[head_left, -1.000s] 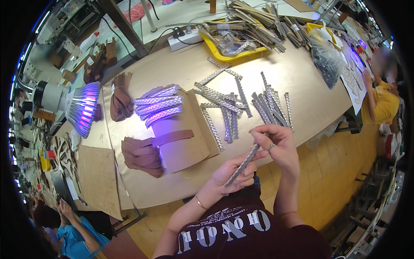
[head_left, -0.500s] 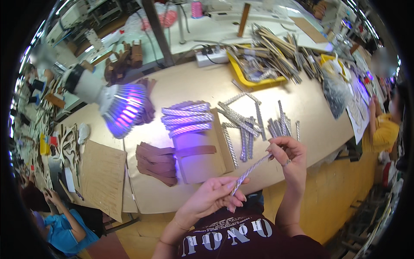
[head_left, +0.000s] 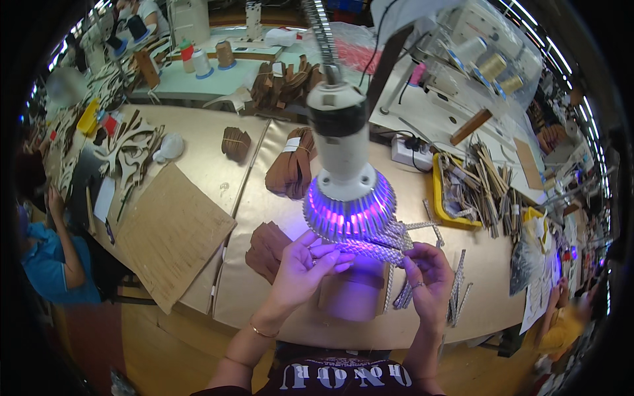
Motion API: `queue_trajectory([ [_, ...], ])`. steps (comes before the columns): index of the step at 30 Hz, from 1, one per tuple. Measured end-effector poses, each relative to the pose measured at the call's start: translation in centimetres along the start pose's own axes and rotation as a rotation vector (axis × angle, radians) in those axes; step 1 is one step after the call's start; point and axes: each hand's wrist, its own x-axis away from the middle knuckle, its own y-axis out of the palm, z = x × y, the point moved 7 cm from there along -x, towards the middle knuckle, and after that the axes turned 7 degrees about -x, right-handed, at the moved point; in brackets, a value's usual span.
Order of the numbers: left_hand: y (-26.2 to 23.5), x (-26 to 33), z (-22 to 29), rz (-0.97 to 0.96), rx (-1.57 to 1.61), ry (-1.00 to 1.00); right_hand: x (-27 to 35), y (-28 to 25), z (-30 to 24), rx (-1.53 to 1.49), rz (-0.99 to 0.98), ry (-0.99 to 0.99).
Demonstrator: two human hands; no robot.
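Note:
Beneath the glowing purple lamp, a silvery braided strip stretches between my two hands. My left hand is closed at its left end, with the fingertips partly washed out by purple light. The right end is pinched between thumb and fingers of my right hand. The strip lies close against other braided strips on a cardboard piece; whether it touches them I cannot tell. The lamp head hides part of that pile. Brown flat strips fan out beside my left hand.
Loose braided strips lie right of my right hand. A yellow tray of strips stands farther right. Bundled brown strips sit behind the lamp, and a brown board is at left. A co-worker in blue sits far left.
My view has turned left. Both hands have moved from the table's front edge to the pile under the lamp, carrying the braided strip, now held crosswise.

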Motion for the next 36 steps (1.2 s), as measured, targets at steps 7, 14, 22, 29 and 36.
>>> queue_trajectory([
  [7, -1.8, -1.0, -1.4, 0.042, -0.028, -0.038, -0.6, 1.0, 0.5, -0.141, -0.020, 0.131],
  [14, 0.0, 3.1, -2.2, -0.169, -0.117, -0.093, -0.7, 3.7, 1.2, -0.676, 0.008, 0.203],
  [22, 4.1, 5.6, -3.5, -0.433, -0.270, -0.122, 0.9, 5.9, 1.0, -0.397, -0.161, 0.391],
  [29, -0.5, 3.9, -2.4, 0.039, -0.314, 0.051, -0.3, 4.2, -2.0, 0.292, -0.266, 0.177],
  [36, -1.6, 2.9, -5.6, 0.264, -0.466, 0.078, 0.4, 6.1, -1.0, 0.480, -0.398, 0.204],
])
